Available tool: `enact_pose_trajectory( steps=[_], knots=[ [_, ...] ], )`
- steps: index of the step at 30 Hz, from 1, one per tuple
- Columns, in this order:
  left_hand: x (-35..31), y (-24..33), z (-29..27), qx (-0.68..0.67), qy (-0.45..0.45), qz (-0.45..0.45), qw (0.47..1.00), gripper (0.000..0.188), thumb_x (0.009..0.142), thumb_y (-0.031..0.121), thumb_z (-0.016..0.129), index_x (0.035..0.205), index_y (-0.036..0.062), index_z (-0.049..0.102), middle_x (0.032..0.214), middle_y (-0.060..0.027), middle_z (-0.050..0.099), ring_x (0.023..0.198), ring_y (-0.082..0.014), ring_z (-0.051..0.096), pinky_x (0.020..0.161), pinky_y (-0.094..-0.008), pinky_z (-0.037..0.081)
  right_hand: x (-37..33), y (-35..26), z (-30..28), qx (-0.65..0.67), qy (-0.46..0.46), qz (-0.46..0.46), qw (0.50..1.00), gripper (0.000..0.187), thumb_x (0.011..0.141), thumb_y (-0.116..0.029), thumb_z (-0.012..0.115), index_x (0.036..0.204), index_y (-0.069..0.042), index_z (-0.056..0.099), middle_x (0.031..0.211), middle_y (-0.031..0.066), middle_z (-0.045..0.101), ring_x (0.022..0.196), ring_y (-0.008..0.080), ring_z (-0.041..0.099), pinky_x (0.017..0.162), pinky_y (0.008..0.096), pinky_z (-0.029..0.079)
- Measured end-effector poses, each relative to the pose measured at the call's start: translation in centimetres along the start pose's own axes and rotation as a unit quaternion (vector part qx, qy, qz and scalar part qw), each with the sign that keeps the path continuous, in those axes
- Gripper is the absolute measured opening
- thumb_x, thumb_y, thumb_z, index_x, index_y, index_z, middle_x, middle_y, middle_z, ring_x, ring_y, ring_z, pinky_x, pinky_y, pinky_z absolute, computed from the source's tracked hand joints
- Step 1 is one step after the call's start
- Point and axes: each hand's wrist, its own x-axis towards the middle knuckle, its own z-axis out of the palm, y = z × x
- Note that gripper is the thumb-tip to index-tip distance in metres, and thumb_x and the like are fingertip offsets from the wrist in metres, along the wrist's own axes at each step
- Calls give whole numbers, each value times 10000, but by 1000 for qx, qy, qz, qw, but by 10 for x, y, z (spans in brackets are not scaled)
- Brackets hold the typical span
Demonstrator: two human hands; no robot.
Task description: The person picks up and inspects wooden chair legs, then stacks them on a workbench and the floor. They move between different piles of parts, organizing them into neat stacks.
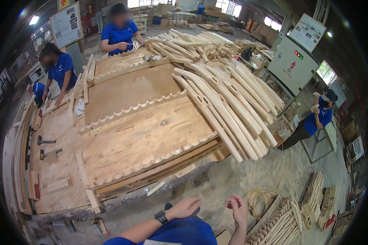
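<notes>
My left hand (185, 207) hovers low in view with a dark watch on the wrist, fingers spread and holding nothing. My right hand (238, 208) is beside it, fingers loosely curled, and it seems empty. Both hang over the dusty floor in front of the big plywood workbench (143, 134), touching nothing. A stack of long curved pale wooden pieces (233, 102) lies across the bench's right side, its ends jutting past the edge toward me. Scalloped wooden strips (135, 109) run across the bench top.
Two hammers (47, 148) lie on the bench's left end. People in blue shirts work at the far left (59, 71), the far side (119, 34) and the right (317, 118). A grey electrical cabinet (292, 61) stands right. A yellow coiled cord (259, 201) and stacked turned parts (280, 224) sit by my feet.
</notes>
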Motion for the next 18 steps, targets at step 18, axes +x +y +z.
enact_pose_trajectory(
  steps=[18],
  knots=[
    [275, 17, 16, -374, 248, -166, 878, 487, 961, 289, 621, 1297, -21, 453, 888, -34, 627, 728, -105, 558, 671, -266, 492, 292, -113, -21, -506, -99, -198, 833, 620, 784, -315, 684, 1310, -44, 498, 1023, 220, 647, 945, 402, 636, 801, 478, 511]
  ],
)
